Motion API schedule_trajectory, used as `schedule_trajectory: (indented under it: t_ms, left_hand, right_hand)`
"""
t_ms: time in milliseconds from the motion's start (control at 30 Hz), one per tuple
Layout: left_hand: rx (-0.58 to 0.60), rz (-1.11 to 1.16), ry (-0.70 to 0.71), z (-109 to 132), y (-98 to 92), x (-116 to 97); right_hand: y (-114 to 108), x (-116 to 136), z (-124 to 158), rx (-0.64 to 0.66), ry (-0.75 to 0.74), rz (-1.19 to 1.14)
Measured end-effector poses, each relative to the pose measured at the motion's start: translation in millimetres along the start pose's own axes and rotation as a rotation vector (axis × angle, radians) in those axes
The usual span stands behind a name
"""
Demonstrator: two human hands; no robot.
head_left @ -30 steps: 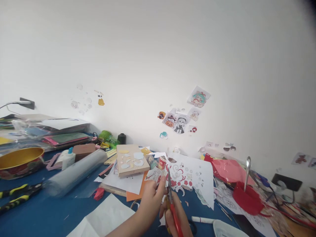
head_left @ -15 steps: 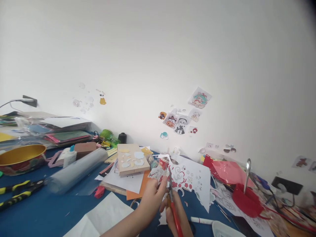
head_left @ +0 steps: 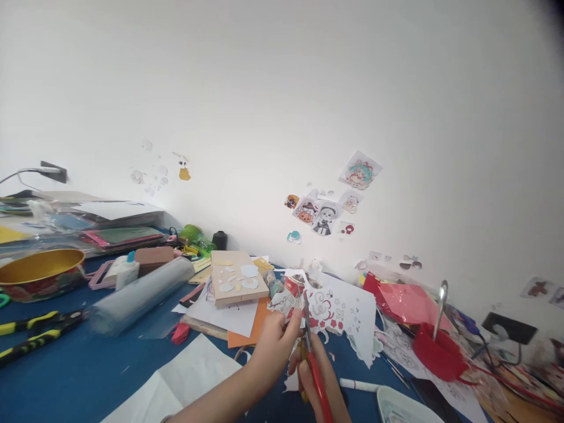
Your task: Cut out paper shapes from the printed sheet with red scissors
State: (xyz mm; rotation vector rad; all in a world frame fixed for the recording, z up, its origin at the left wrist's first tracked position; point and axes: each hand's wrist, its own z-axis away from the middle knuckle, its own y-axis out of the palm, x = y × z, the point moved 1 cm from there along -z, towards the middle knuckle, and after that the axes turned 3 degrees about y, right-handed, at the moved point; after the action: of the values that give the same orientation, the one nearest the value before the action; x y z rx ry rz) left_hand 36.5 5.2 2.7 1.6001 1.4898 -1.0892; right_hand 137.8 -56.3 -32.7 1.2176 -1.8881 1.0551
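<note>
Pinched between thumb and fingers of my left hand (head_left: 278, 341) is a white paper sheet (head_left: 363, 314) printed with small red and grey shapes. Its lower edge is ragged from cutting. My right hand (head_left: 324, 373) is wrapped round the red handle of a pair of scissors (head_left: 314, 361), whose blades point away from me and lie at the paper, close to my left thumb. How far the blades are apart is hard to see. The left fingertips are partly hidden behind the paper.
Left lie a gold-lined tin (head_left: 42, 273), yellow-black pliers (head_left: 37, 338), a glue bottle (head_left: 127, 271) and a clear plastic roll (head_left: 141, 299). A wooden block (head_left: 240, 296) bears paper cutouts. Right are a red holder (head_left: 440, 355), a marker (head_left: 359, 385) and a white tray (head_left: 408, 405).
The view has shifted slightly. Both hands keep their holds on the paper and the scissors, with the scissors at a slightly different angle.
</note>
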Motion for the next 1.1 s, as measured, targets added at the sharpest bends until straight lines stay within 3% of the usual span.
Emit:
schedule_trajectory:
  t_ms: [533, 733, 933, 1100]
  left_hand:
    - [-0.078, 0.03, -0.092, 8.3, 6.4, 3.2]
    - [0.033, 0.126, -0.15, 14.8, 5.1, -10.4]
    - [0.067, 0.151, -0.21, 16.0, 4.8, -12.0]
    - [0.122, 0.198, -0.254, 15.3, 3.5, -12.7]
  right_hand:
    - [8.7, -5.7, -4.1, -0.052, -0.061, -0.015]
    - [11.2, -6.0, -4.9, -0.121, -0.05, -0.01]
    - [8.7, -5.2, -2.6, -0.077, 0.052, -0.045]
    - [9.6, -6.0, -4.2, -0.087, 0.03, -0.04]
